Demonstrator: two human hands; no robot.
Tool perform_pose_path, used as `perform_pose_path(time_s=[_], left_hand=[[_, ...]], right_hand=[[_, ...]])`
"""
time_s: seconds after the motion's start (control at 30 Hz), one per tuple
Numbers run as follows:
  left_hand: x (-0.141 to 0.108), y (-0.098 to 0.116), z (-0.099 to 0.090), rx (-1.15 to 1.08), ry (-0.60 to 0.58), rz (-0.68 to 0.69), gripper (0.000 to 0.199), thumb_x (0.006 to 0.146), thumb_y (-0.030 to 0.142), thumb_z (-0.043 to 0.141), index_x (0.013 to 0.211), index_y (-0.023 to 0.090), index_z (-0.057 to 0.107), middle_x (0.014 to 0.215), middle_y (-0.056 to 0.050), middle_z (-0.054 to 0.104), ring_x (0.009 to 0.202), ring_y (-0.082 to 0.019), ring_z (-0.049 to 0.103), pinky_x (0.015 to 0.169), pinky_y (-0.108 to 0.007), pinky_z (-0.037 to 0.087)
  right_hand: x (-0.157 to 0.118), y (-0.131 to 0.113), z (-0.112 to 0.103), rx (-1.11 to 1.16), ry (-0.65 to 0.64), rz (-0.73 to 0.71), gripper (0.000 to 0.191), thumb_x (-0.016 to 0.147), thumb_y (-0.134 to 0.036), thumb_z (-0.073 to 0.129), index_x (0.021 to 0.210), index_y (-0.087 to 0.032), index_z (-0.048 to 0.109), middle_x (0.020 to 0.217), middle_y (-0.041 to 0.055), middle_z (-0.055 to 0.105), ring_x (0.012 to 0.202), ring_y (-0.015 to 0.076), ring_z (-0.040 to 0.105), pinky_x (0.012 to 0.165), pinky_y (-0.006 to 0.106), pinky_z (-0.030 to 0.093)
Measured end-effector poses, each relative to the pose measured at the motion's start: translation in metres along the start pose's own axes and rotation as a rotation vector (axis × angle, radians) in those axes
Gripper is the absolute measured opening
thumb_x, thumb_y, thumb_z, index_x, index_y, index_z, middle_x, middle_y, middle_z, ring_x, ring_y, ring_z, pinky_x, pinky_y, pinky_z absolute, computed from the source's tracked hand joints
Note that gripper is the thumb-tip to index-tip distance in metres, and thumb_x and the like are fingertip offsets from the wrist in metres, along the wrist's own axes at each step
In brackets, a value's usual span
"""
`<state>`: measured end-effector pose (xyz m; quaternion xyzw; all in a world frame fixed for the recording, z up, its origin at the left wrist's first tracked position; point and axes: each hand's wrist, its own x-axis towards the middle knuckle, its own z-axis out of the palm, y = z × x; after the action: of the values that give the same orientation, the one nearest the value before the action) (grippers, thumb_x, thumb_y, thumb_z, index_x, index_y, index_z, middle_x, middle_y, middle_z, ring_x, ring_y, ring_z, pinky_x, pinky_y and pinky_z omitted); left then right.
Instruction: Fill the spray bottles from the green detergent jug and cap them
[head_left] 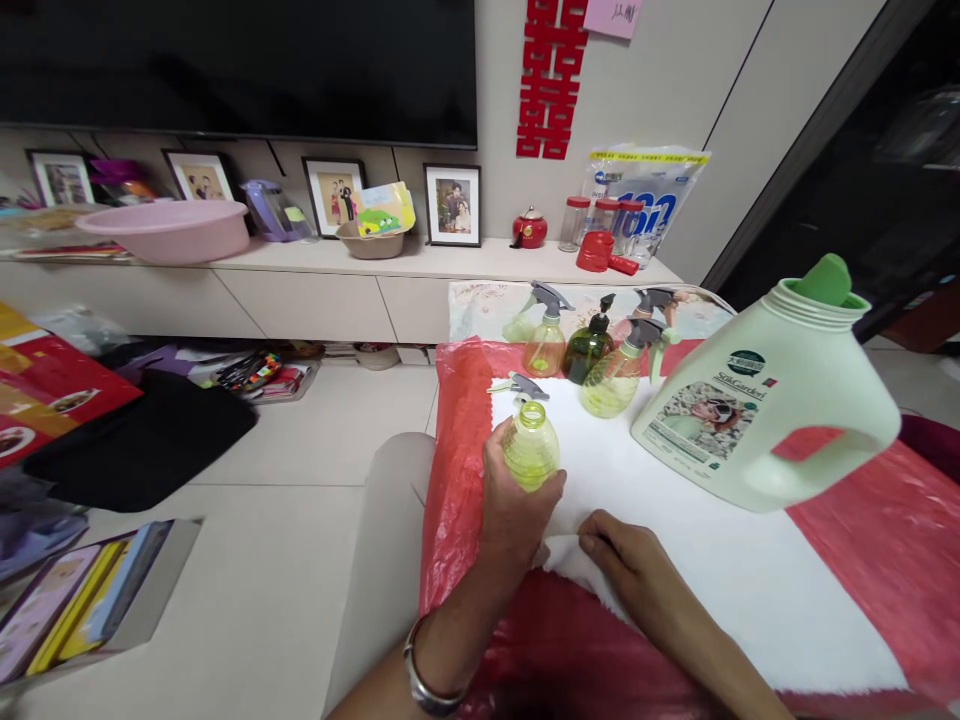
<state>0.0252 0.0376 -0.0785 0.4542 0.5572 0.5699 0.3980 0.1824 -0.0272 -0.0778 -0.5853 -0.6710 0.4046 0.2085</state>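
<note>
My left hand is wrapped round a yellow-green clear bottle whose neck is uncapped. Just behind the bottle lies a grey spray trigger head on the white cloth. With its fingers closed, my right hand pinches the near edge of that cloth. Farther back stand an amber spray bottle, a dark green pump bottle and a pale yellow spray bottle. At the right is a large light-green jug, tilted in view, with a green piece in its open mouth.
Red plastic sheeting covers the table beneath the cloth. Along the wall, a low cabinet carries a pink basin, picture frames, a red pot and lidded jars. Folders in a box sit on the floor at left.
</note>
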Motion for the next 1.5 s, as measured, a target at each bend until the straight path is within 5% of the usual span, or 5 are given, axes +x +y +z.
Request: perform_pose_path(time_s=[0.3, 0.43, 0.67, 1.07, 1.5], left_hand=[[-0.001, 0.002, -0.001, -0.003, -0.013, 0.01, 0.077, 0.06, 0.017, 0.074, 0.131, 0.019, 0.044, 0.132, -0.014, 0.056, 0.126, -0.033, 0.055, 0.108, -0.049, 0.044], [-0.002, 0.002, -0.001, -0.023, -0.022, 0.023, 0.076, 0.061, 0.018, 0.075, 0.132, 0.02, 0.045, 0.132, -0.014, 0.057, 0.126, -0.034, 0.055, 0.106, -0.051, 0.045], [-0.001, 0.0, 0.0, 0.007, 0.008, 0.039, 0.077, 0.059, 0.014, 0.075, 0.13, 0.021, 0.046, 0.132, -0.012, 0.057, 0.126, -0.031, 0.055, 0.108, -0.048, 0.044], [0.0, -0.004, 0.001, 0.011, 0.015, 0.044, 0.078, 0.058, 0.012, 0.076, 0.13, 0.023, 0.047, 0.131, -0.01, 0.059, 0.126, -0.031, 0.056, 0.108, -0.048, 0.044], [-0.002, 0.004, -0.003, 0.019, -0.053, -0.004, 0.074, 0.063, 0.014, 0.074, 0.131, 0.021, 0.045, 0.134, -0.012, 0.056, 0.129, -0.031, 0.052, 0.11, -0.05, 0.041]], right_hand=[[-0.006, -0.007, 0.007, -0.141, -0.03, -0.051, 0.041, 0.101, -0.049, 0.039, 0.126, -0.02, 0.057, 0.111, 0.0063, 0.062, 0.096, 0.0181, 0.059, 0.086, 0.03, 0.042], [-0.015, -0.009, 0.002, -0.268, -0.143, -0.083, 0.077, 0.082, -0.033, 0.063, 0.153, -0.022, 0.037, 0.127, 0.0088, 0.054, 0.106, 0.0223, 0.056, 0.089, 0.032, 0.044], [-0.004, -0.002, -0.014, -0.1, -0.077, -0.079, 0.038, 0.096, -0.035, 0.036, 0.12, -0.018, 0.061, 0.107, 0.0058, 0.067, 0.096, 0.0162, 0.064, 0.087, 0.026, 0.047], [0.007, -0.002, -0.005, -0.133, -0.009, -0.006, 0.051, 0.104, -0.057, 0.024, 0.083, -0.017, 0.047, 0.07, 0.0019, 0.055, 0.062, 0.0131, 0.048, 0.063, 0.025, 0.031], [-0.021, -0.034, -0.043, -0.073, -0.387, -0.07, 0.029, 0.09, -0.021, 0.062, 0.116, -0.033, 0.069, 0.102, -0.0057, 0.065, 0.094, 0.0098, 0.058, 0.083, 0.017, 0.043]])
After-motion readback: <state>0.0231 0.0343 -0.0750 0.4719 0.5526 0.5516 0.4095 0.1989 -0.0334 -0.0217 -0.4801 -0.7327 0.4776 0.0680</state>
